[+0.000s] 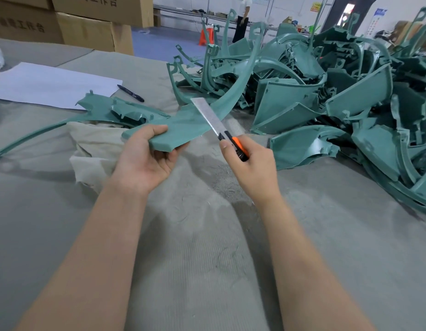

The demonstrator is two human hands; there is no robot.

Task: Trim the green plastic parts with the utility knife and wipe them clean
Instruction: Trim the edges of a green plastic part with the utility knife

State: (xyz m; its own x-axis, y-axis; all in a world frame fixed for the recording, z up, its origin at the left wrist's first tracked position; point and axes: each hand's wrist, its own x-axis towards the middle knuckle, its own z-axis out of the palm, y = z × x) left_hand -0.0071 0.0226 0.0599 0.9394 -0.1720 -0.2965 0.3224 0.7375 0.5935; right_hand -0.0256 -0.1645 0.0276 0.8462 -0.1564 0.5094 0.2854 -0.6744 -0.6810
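both bare forearms reached forward over the near edge of the grey, ribbed worktop (207, 259), which was littered with fine green shavings. the left hand (145, 161) was turned palm up, thumb pressed flat on top and fingers curled underneath, pinching the broad near end of a green plastic part (183, 125) held above the middle of the worktop. that part was matte teal, smooth on its upper face, wide and flat with a rounded corner at the held end, then narrowing into a long curved strip. its long axis ran from the left hand away and to the right, sweeping upward in front of the heap beyond. the right hand (250, 163), back toward the camera, was wrapped around the orange and black handle of the utility knife (221, 130), thumb lying along the handle. the long silver blade was fully extended, pointing away and to the left, and lay across the part's right-hand edge.

just left of the left hand a crumpled beige cloth (95, 144) lay on the worktop. behind it rested a second green part (111, 111), ribbed side up, its thin arm trailing toward the left edge. a black pen (130, 93) and a white sheet of paper (47, 84) lay farther back on the left. a big tangled pile of green parts (326, 91) filled the far right corner. cardboard boxes (88, 27) stood beyond the far left edge, and a person (243, 17) stood in the distance.
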